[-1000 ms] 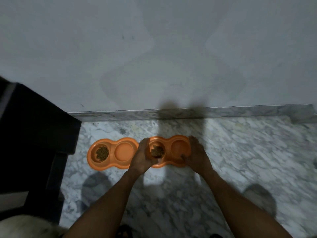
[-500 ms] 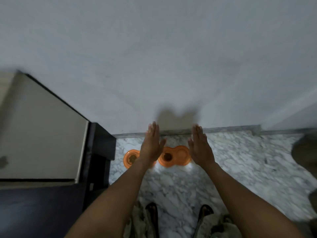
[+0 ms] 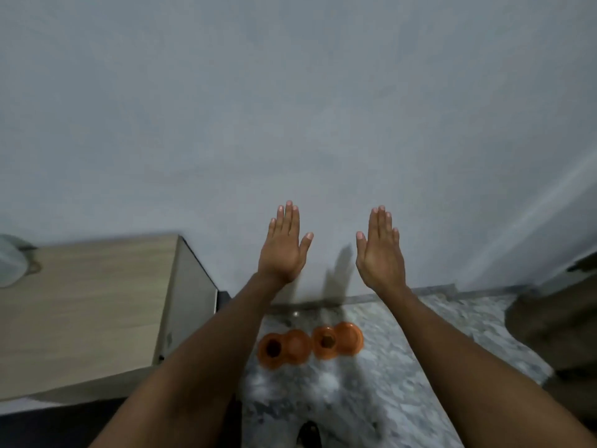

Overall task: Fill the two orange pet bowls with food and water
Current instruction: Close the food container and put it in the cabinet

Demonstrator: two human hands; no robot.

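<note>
Two orange double pet bowls stand side by side on the marble floor by the wall. The left bowl (image 3: 284,349) has dark food in its left cup, and so does the right bowl (image 3: 337,341). Whether the right cups hold water I cannot tell. My left hand (image 3: 284,245) and my right hand (image 3: 381,250) are raised flat in front of the wall, far above the bowls, fingers stretched out and holding nothing.
A light wooden cabinet (image 3: 97,312) stands at the left against the wall, with a pale object (image 3: 11,270) at its far left edge. A dark brown shape (image 3: 559,328) sits at the right on the marble floor (image 3: 371,399). A shoe tip (image 3: 310,434) shows at the bottom.
My hands let go of the right bowl and rose, open, in front of the wall. The view pulled up and back, so the bowls look smaller and the cabinet top shows.
</note>
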